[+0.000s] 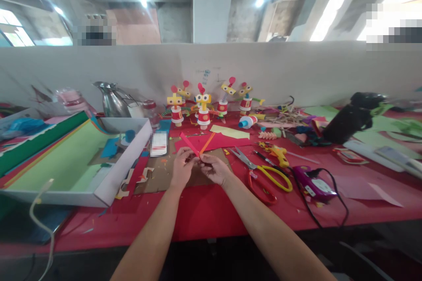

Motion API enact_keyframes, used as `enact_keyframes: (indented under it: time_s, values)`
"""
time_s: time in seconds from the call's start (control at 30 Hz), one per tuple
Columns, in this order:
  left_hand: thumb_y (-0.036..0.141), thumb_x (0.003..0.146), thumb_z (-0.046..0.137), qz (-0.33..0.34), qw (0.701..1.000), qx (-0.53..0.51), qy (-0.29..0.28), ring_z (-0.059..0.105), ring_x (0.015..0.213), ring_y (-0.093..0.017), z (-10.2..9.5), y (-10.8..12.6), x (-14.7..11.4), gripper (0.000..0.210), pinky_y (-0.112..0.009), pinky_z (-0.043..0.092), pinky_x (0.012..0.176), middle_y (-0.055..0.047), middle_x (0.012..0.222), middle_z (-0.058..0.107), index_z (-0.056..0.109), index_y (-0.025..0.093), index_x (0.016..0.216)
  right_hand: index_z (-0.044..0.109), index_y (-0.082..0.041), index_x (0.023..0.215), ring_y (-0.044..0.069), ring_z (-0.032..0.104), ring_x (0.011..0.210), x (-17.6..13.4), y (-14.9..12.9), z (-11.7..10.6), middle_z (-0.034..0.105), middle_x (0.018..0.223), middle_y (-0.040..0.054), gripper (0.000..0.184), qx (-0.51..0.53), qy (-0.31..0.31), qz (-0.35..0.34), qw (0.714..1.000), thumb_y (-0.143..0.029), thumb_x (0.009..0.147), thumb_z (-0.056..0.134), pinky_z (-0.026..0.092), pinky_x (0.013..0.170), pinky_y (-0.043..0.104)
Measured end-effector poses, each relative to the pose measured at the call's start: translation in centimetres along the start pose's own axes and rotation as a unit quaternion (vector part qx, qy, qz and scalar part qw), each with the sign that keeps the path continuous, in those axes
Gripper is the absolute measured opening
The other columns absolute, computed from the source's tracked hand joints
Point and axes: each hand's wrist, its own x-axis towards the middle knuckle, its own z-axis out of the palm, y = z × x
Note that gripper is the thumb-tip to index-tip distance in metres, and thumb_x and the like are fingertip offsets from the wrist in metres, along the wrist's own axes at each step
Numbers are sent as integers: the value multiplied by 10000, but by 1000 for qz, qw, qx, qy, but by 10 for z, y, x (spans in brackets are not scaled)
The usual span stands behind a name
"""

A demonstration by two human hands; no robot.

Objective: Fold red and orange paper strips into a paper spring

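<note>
My left hand (pixel 182 166) and my right hand (pixel 214 169) meet over a brown cardboard sheet (pixel 154 180). Pinched in the left fingers is a pink-red paper strip (pixel 187 142). An orange paper strip (pixel 207 142) rises from the right fingertips. The two strips form a V, with their lower ends touching or overlapping at the fingertips; the exact joint is partly hidden. Behind them lies a red paper sheet (pixel 227 140) under a pale yellow piece (pixel 231 132). Large scissors (pixel 255 167) with one yellow and one red handle rest right of my right hand.
Several paper-cup figures (pixel 203 116) stand at the back. A white box (pixel 121 162) of coloured paper is at left, near a steel jug (pixel 114 101). At right are a yellow glue gun (pixel 280 156), a purple device (pixel 313 183) with a black cable and a black bottle (pixel 346 116).
</note>
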Motion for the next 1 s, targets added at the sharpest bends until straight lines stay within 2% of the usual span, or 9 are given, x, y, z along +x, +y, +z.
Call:
enact_keyframes:
  time_s: [0.07,0.17,0.27,0.33,0.47,0.6,0.77,0.9,1.0]
  values:
    - [246,685,666,-21,1000,-10,5,514,703,-133,2,0,-1,52,-226,410,638,-13,760,530,674,195,683,599,-129,616,36,373,471,1,1,1,490,572,-19,135,-32,21,-39,999,-131,566,724,195,335,136]
    - [290,637,714,-100,992,-81,9,540,683,-140,5,-1,-3,148,-238,425,647,-14,715,589,690,183,737,609,-135,592,36,323,435,2,3,3,466,514,-40,175,-106,61,-100,988,-227,552,753,168,353,177]
    - [331,621,733,-175,968,-180,-15,582,689,-155,6,-2,-4,249,-268,450,681,-33,708,649,698,153,792,629,-134,608,39,335,430,2,6,5,500,515,-35,215,-161,84,-155,971,-300,556,756,188,381,194]
    - [348,626,732,-202,954,-221,-21,587,646,-148,6,-3,-4,251,-272,457,665,-33,664,655,698,136,755,648,-135,631,44,360,438,2,8,6,531,532,-26,218,-174,86,-174,965,-315,566,751,213,398,199]
    - [346,592,760,-227,939,-257,-11,579,579,-132,5,-1,-2,236,-260,458,604,-25,605,649,689,134,668,667,-141,649,49,382,443,2,9,7,553,543,-21,219,-177,83,-176,965,-330,574,747,246,420,203]
    - [311,562,784,-252,916,-311,1,606,611,-130,5,2,-1,216,-257,473,642,-27,632,665,674,144,642,677,-148,681,48,365,427,0,9,7,564,551,-26,258,-217,95,-186,953,-376,578,745,250,419,206]
    - [242,509,810,-285,891,-352,28,615,623,-121,5,1,0,202,-256,486,681,-22,632,667,668,141,611,683,-155,720,74,411,449,0,10,6,586,564,-21,280,-321,114,-219,914,-413,617,716,304,439,212]
    - [210,476,824,-296,881,-366,45,613,604,-116,4,-4,0,210,-247,495,660,-21,603,656,674,133,600,667,-168,707,122,526,583,2,9,4,625,644,0,229,-373,141,-288,871,-355,595,739,413,567,238]
    - [201,465,831,-306,876,-370,46,625,621,-128,4,-8,1,230,-263,508,675,-33,626,666,677,124,617,670,-177,798,122,531,588,2,7,3,625,680,3,273,-356,134,-298,875,-334,590,748,423,568,239]
